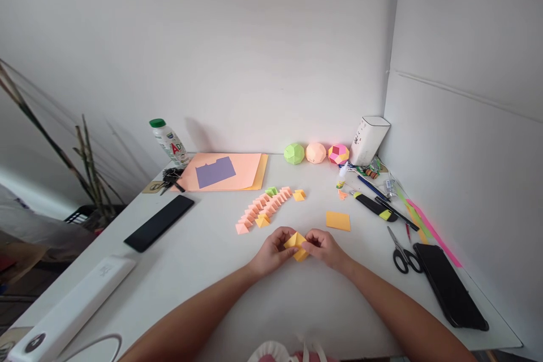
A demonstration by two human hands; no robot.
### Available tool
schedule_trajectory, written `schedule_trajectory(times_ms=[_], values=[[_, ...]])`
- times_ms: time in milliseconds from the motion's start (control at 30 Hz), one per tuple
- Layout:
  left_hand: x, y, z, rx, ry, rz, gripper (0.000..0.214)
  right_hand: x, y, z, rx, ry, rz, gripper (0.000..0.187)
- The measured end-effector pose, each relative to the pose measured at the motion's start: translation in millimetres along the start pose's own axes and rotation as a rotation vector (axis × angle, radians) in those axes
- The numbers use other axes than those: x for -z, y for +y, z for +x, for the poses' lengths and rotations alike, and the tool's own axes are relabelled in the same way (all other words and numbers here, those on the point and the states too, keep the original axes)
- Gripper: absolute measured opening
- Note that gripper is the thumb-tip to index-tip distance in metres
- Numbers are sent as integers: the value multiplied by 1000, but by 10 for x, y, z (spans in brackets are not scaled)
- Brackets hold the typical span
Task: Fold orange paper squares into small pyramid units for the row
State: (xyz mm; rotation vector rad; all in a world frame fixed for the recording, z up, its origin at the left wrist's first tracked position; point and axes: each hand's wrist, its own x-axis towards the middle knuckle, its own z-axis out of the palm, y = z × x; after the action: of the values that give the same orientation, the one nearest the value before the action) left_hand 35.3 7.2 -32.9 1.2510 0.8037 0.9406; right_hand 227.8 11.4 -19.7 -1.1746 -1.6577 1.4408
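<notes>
Between my two hands is a folded piece of yellow-orange paper (296, 241), held just above the near middle of the table. My left hand (275, 250) pinches its left side, and my right hand (326, 248) pinches its right side. Just beyond them, two rows of folded peach paper pieces (258, 205) slant across the table, with a green one (271, 190) at the far end and an orange one (262, 220) at the near end. A separate folded orange piece (299, 195) sits to their right. A flat orange paper rectangle (338, 221) lies beyond my right hand.
Three paper balls (316, 153) stand along the wall. To the right are a cutter knife (373, 206), scissors (405, 255) and a black phone-like case (450, 287). A black slab (160, 223), a white device (74, 308), a bottle (169, 142) and paper sheets (250, 172) are on the left.
</notes>
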Motion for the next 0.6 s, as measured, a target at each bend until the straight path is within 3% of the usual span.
schedule_trajectory(times_ms=[267, 600], values=[[2, 43, 0, 107, -25, -15, 29, -10, -30, -1, -53, 40, 156, 29], [23, 70, 3, 48, -34, -94, 27, 8, -36, -4, -49, 5, 100, 27]])
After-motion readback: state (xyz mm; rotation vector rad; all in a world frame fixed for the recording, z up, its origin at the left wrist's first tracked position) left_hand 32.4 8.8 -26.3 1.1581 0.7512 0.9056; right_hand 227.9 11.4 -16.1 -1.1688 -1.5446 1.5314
